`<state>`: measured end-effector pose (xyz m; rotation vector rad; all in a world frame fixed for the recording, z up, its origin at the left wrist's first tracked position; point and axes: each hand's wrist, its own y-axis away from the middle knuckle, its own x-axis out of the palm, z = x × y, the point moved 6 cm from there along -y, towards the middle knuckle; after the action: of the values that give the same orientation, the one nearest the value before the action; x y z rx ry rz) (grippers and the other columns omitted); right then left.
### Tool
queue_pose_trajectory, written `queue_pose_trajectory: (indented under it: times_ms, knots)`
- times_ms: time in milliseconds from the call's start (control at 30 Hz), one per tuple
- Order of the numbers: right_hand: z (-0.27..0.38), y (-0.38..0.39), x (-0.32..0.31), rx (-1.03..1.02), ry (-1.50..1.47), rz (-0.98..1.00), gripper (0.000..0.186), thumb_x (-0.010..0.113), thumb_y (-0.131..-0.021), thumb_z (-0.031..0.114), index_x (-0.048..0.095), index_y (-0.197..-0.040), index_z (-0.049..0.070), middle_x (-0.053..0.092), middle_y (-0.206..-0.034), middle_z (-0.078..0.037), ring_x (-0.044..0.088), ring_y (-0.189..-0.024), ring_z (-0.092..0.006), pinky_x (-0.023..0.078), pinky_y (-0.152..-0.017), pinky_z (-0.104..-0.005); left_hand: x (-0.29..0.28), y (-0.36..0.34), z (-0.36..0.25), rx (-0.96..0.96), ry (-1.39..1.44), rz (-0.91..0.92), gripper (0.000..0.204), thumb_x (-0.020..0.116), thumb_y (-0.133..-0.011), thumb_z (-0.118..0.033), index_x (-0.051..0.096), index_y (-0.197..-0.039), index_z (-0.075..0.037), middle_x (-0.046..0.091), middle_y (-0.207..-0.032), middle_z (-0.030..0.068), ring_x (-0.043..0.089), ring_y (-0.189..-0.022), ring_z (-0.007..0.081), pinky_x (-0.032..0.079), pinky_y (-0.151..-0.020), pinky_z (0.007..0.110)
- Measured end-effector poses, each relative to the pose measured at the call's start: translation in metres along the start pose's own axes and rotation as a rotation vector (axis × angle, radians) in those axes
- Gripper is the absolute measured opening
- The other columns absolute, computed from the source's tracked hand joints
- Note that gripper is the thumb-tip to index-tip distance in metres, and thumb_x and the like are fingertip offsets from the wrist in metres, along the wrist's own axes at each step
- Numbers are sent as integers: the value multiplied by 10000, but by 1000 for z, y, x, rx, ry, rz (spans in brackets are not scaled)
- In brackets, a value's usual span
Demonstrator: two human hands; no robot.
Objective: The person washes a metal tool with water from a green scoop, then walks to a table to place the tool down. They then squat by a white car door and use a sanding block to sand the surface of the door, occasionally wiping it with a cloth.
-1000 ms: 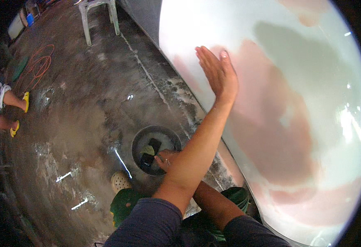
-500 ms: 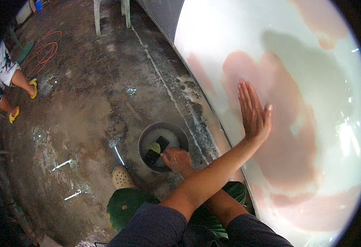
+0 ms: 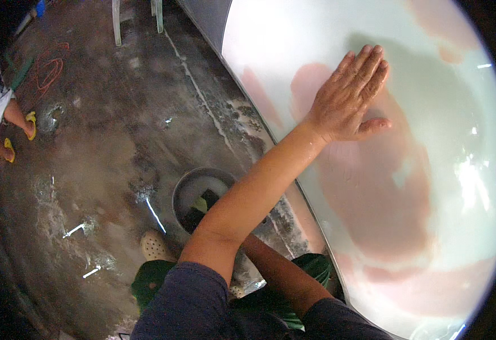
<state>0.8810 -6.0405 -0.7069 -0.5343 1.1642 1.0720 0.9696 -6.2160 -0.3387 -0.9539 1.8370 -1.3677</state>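
At the left edge of the frame, a person's lower legs (image 3: pixel 17 112) are showing in yellow slippers (image 3: pixel 31 126), near a loose orange hose (image 3: pixel 48 73); pale plastic chair legs (image 3: pixel 116 25) are standing at the top. On the dark, wet floor (image 3: pixel 101 187), a round grey basin (image 3: pixel 194 187) is sitting at lower centre, holding black pieces (image 3: pixel 190 220) and a pale green scrap (image 3: pixel 201 204). A cream perforated clog (image 3: pixel 156 247) is resting just below it. The left forearm (image 3: pixel 276 170) is crossing the basin's right side, blocking my view. A large glossy white panel (image 3: pixel 457 113) with pinkish patches (image 3: pixel 372 209) is filling the right.

The left hand (image 3: pixel 347 99) is lying flat over the panel's upper middle, fingers pointing up-right, thumb jutting rightward; its grip is spreading open, holding nothing. The right forearm (image 3: pixel 285 272) is passing beneath the left, hiding the right hand, so I cannot tell its grip.
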Motion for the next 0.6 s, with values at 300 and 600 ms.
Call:
queue_pose_trajectory:
  times_ms: [300,600]
  knots:
    - [-7,1,-2,-66,367,63,708,489,-940,548,380,-1503,133,329,-1582,-105,239,-1477,-295,170,-1210,-455,1,49,25,75,-55,-14,935,351,-944,-695,212,-1548,6,198,-1589,289,214,-1468,465,163,-1186,567]
    - [-12,5,-9,-7,-12,65,557,527,-944,388,500,-1392,58,474,-1468,-186,431,-1360,-369,346,-1125,-477,16,99,39,-33,-54,-46,908,329,-972,-651,186,-1544,40,194,-1588,292,191,-1481,447,134,-1195,556]
